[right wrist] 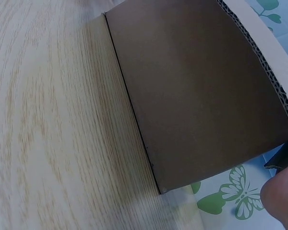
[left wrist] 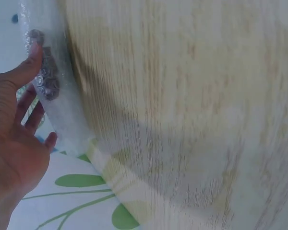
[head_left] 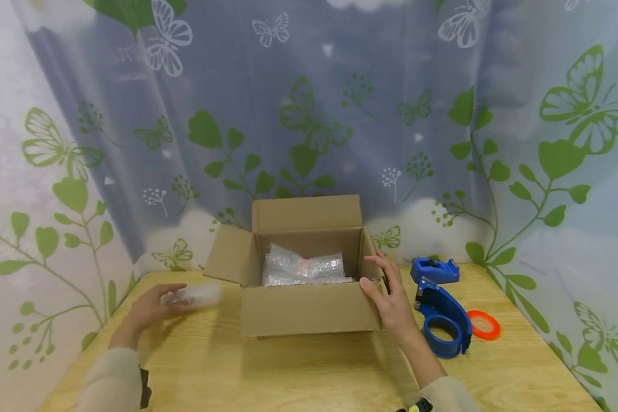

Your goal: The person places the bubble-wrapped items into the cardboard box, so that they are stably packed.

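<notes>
An open cardboard box (head_left: pixel 309 312) stands at the middle of the table, its flaps folded outward. Crumpled bubble wrap (head_left: pixel 288 266) fills part of its inside. At the left, my left hand (head_left: pixel 151 309) pinches a bubble-wrapped bundle (head_left: pixel 201 294) between thumb and fingers. Through the wrap in the left wrist view, a dark patterned shape shows in the bundle (left wrist: pixel 62 105). My right hand (head_left: pixel 395 306) grips the box at its right front corner, thumb over the front edge and fingers along the right side. Only part of that hand (right wrist: pixel 281 194) shows in the right wrist view.
Right of the box lie a small blue tape dispenser (head_left: pixel 435 270), a larger blue tape gun (head_left: pixel 448 312) and an orange-red tape roll (head_left: pixel 484 325). The wooden table (head_left: pixel 309 372) meets a leaf-and-butterfly printed curtain (head_left: pixel 309 126) at the back and sides.
</notes>
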### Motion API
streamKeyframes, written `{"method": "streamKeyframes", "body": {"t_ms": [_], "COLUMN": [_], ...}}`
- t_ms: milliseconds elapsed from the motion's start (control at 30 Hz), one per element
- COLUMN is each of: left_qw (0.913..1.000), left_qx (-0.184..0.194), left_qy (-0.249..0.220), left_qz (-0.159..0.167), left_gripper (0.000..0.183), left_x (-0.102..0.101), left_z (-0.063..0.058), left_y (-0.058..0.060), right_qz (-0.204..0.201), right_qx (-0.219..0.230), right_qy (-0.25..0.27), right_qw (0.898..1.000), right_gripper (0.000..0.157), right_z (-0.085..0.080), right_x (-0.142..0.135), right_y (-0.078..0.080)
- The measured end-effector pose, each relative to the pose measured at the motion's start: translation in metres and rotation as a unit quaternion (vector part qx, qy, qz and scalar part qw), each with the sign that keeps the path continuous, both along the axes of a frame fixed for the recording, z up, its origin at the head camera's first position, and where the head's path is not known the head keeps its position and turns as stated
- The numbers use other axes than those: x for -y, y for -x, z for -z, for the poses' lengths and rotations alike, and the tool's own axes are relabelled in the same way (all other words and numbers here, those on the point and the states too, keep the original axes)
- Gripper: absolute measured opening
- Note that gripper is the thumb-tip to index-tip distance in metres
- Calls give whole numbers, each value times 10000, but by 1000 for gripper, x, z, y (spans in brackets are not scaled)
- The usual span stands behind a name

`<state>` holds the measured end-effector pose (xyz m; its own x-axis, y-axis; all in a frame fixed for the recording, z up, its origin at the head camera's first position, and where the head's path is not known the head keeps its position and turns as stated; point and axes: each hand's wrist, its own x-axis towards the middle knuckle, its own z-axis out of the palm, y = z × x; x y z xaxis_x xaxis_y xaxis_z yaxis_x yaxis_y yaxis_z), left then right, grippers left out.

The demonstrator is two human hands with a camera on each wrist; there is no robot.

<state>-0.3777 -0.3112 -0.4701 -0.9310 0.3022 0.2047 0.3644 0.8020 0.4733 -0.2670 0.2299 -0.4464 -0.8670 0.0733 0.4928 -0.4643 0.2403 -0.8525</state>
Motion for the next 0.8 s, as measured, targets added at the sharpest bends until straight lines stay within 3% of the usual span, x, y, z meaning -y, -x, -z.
{"method": "streamKeyframes", "body": {"t_ms": [167, 333, 500, 633, 800], "left_qw": [9997, 9997, 9997, 9998, 9982], "left_qx": [-77, 228, 152, 118, 371], "left_qy": [-17, -3, 129, -78, -434], "left_qz": [214, 89, 105, 169, 165], "left_gripper": [55, 61, 61, 61, 65], "left_x": [-2, -3, 1, 4, 10], "left_z": [3, 6, 6, -5, -30], "left_y": [-4, -12, -18, -24, -31], "right_qz": [30, 36, 29, 41, -4], "right_qx": [-50, -91, -53, -23, -12], "right_qy": [-54, -66, -27, -18, -19], "right_qw": [10000, 9999, 10000, 10000, 10000], "right_gripper": [44, 44, 44, 44, 45], "right_z": [0, 0, 0, -1, -3], "right_x": [-1, 0, 1, 1, 2], "right_y": [-1, -1, -2, -3, -4]}}
